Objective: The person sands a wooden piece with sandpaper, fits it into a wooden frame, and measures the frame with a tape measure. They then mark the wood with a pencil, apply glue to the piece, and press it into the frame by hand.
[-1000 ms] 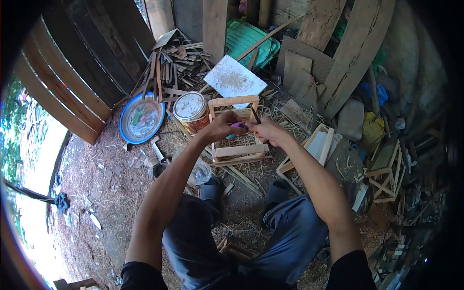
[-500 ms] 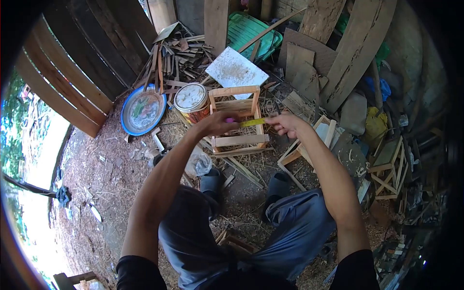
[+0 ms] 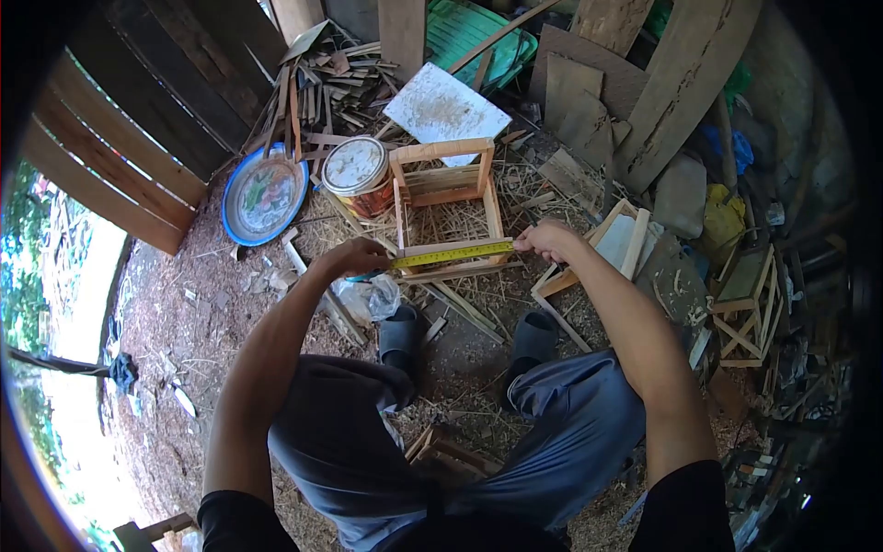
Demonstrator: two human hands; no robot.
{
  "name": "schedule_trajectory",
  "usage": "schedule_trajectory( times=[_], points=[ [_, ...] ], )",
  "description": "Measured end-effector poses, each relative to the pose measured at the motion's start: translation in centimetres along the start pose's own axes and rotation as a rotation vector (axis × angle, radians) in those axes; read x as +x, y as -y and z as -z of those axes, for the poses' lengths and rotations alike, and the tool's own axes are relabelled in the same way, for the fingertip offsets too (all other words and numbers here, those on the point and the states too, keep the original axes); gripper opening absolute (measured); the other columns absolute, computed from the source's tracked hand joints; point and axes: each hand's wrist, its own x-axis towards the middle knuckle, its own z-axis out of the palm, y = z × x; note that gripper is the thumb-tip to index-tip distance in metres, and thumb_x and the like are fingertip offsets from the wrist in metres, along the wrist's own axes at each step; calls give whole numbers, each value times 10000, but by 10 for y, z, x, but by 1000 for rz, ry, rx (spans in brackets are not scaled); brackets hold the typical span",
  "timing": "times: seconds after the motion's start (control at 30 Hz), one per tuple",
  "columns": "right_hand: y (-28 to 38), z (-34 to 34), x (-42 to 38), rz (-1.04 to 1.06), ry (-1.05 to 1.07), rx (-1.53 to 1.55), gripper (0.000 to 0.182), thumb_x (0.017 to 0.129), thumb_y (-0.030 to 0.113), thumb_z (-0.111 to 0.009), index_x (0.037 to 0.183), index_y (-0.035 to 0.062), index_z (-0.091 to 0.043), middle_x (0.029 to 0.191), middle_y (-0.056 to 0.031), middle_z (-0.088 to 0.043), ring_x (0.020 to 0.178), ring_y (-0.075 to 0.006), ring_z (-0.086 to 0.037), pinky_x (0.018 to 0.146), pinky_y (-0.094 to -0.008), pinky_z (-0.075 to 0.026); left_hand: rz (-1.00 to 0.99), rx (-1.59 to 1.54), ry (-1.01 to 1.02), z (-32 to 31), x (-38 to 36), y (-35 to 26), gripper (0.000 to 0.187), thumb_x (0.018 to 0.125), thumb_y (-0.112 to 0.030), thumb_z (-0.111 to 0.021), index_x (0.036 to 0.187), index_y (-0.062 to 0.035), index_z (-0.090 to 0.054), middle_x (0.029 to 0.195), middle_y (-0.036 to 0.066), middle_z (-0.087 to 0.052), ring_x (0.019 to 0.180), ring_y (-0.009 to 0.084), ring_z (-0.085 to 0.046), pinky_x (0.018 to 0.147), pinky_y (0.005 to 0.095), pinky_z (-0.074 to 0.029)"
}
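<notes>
Tape Drawn Across Wooden Frame, Two Hands

Item 1: left hand (image 3: 354,258). Fingers curled round one end of the yellow tape (image 3: 451,255); a teal patch shows beneath them, its nature unclear.

Item 2: right hand (image 3: 544,241). Thumb and fingers pinch the tape's other end.

Item 3: the tape, taut and nearly straight between both hands, figures upward, along the near bar of the wooden frame (image 3: 448,149). Whether it touches the wood cannot be told. The frame stands upright, between and beyond the hands.

Hazards, as judged: a loosened right pinch could let the tape spring back toward the left hand; uneven hand heights could skew the reading; a nudge from either wrist could shift the light-looking frame.

Containers: bucket (image 3: 359,175), beyond the left hand, beside the frame; top covered and smeared white, contents hidden. Blue-rimmed tray (image 3: 230,198), farther out to the left of that hand; coloured patches and pale residue within, printed or loose unclear. Clear plastic bag (image 3: 368,299), just nearer the body than the left hand; crumpled, contents indistinct.
</notes>
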Motion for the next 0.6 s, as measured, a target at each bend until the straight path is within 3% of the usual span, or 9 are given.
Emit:
schedule_trajectory(
  times=[0.3,0.6],
  points=[
    [14,-8,-19,37,-117,-48,184,790,195,-717,935,87,-679,596,21,-459,439,-90,-354,404,-276,-271,-89,-38,-78,-4,11,9,311,780,-298,-617,941,-40,-683,819,102,-670,734,171,-609,711,319,-478],
    [6,-15,-3,173,-196,-60,247,728,165,-760,892,8,-660,659,-50,-564,477,-123,-430,438,-303,-335,-79,-71,-66,-5,15,3,330,749,-289,-635,955,-37,-687,833,97,-681,744,170,-619,700,314,-485]
  ],
)
